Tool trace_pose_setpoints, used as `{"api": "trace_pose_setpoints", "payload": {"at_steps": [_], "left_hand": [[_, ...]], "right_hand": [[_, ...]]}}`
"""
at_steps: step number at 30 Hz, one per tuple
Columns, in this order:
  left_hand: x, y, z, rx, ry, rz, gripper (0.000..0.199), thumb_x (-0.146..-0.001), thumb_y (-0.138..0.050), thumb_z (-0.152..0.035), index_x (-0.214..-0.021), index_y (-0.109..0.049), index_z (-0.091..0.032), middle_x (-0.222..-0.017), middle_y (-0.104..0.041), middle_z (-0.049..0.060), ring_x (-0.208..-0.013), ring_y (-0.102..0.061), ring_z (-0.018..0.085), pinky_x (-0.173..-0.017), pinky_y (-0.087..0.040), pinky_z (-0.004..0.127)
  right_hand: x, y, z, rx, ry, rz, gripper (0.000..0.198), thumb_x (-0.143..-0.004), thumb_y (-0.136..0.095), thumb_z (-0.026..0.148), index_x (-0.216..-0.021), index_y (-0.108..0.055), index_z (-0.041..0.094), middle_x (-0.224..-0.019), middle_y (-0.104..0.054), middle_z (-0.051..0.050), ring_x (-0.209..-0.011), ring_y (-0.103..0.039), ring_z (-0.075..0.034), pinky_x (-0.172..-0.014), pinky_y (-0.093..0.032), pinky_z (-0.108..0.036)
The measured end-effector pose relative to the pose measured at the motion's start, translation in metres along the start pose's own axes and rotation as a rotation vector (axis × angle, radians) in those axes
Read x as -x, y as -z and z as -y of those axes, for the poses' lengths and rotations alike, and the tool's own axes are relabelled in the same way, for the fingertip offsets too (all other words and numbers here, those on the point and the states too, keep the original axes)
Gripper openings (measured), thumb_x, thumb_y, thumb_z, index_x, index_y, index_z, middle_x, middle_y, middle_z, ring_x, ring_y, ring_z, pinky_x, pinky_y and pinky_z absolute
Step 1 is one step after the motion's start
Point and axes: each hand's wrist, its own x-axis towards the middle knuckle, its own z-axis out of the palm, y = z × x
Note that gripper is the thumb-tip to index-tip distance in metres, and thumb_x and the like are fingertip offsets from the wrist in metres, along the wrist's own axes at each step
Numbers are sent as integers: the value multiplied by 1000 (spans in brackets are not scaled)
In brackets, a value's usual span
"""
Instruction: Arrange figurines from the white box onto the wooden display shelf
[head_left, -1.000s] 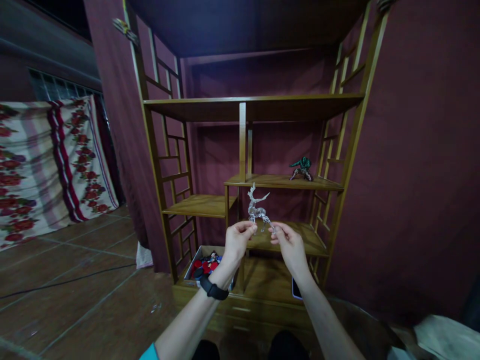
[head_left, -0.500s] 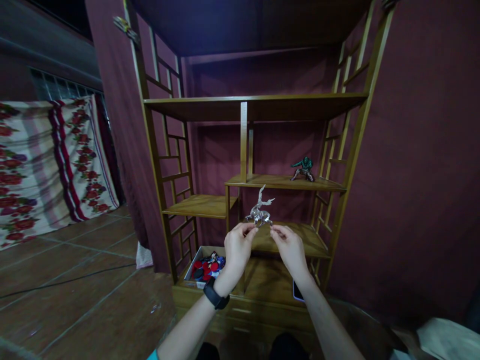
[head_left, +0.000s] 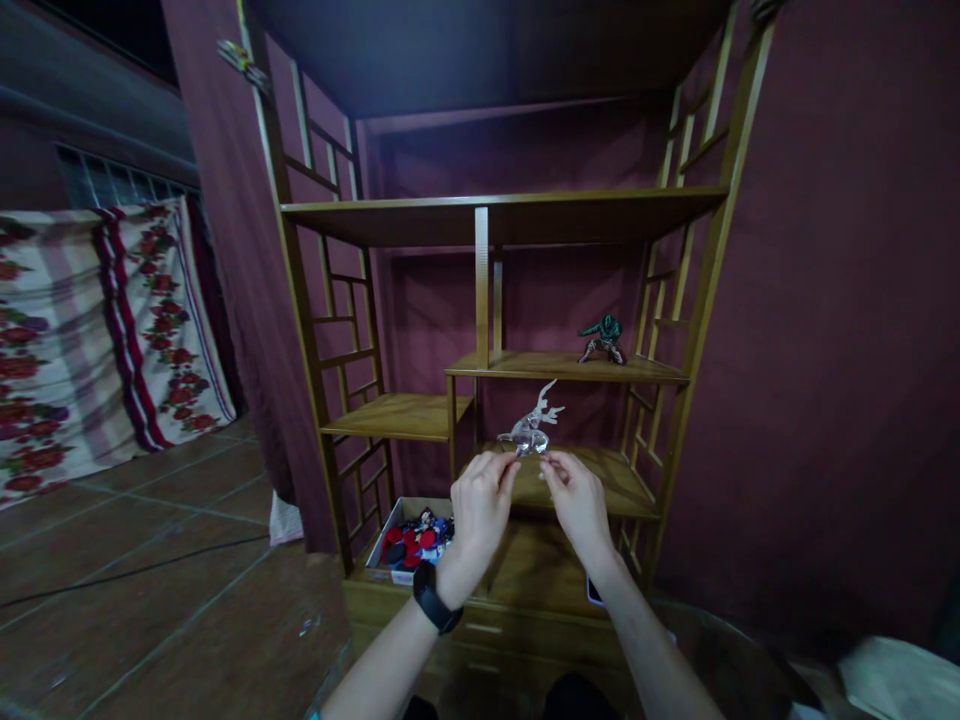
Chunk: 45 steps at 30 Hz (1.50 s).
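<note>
A clear, glass-like deer figurine point(head_left: 529, 436) with long raised antlers is held up in front of the wooden shelf unit point(head_left: 409, 415). My left hand point(head_left: 484, 500) pinches its lower left part between thumb and fingers. On the other side, my right hand point(head_left: 576, 500) is closed in a pinch at the figurine's lower right. The fingertips hide the ends of its legs. A dark watch sits on my left wrist. Behind and above, a crouching green and brown action figure point(head_left: 604, 340) stands on the upper right shelf.
An open cardboard box point(head_left: 386, 572) of red, blue and black small items stands on the unit's base at left. A phone-like object point(head_left: 594, 592) lies partly behind my right forearm. A flowered cloth point(head_left: 169, 330) hangs at far left; a cable point(head_left: 142, 568) crosses the tiled floor.
The deer figurine has turned between my hands, its antlers now leaning further right. Both hands stay in nearly the same place, and the view has shifted slightly.
</note>
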Motion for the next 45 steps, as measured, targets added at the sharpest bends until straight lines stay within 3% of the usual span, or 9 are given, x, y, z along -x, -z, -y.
{"api": "trace_pose_setpoints", "payload": {"at_steps": [7,23,31,37,41,45], "left_hand": [[0,1,4,-28,-25,-12,22,-84,-47,-28,-97,-62,-21,-87,-63,7,-83,-56,18,-71,-39,26],[-3,-1,-1,74,103,-34,21,-81,-51,-31,-93,-65,-22,-87,-65,6,-75,-57,17,-66,-38,26],[-2,-4,-3,419,297,-100,17,-71,-62,-33,-82,-68,-22,-84,-66,6,-75,-58,20,-67,-41,28],[-3,-10,5,475,356,-77,18,-70,-62,-33,-81,-68,-20,-79,-67,6,-68,-58,18,-65,-43,28],[-1,-7,1,438,309,-74,18,-72,-61,-32,-83,-68,-20,-81,-67,6,-71,-58,18,-67,-42,28],[2,1,-12,239,169,-64,18,-77,-55,-30,-89,-66,-22,-87,-65,6,-78,-57,18,-71,-41,29]], "right_hand": [[1,4,6,-21,37,0,22,-80,-46,31,-88,-63,21,-85,-65,-5,-70,-61,-17,-64,-45,-27],[0,14,21,1,74,-39,25,-83,-43,32,-91,-63,20,-82,-62,-5,-71,-58,-16,-62,-43,-26],[-3,16,25,27,113,-65,26,-83,-43,34,-90,-65,20,-79,-61,-5,-67,-56,-15,-60,-42,-25],[-2,18,28,32,130,-44,25,-83,-43,32,-90,-64,21,-81,-60,-4,-70,-56,-15,-61,-42,-25],[-3,14,21,5,87,-54,25,-84,-42,34,-88,-63,20,-81,-59,-5,-69,-56,-15,-60,-43,-26],[-2,3,8,-96,-10,-42,28,-84,-39,37,-88,-60,19,-79,-59,-4,-58,-54,-12,-51,-42,-24]]}}
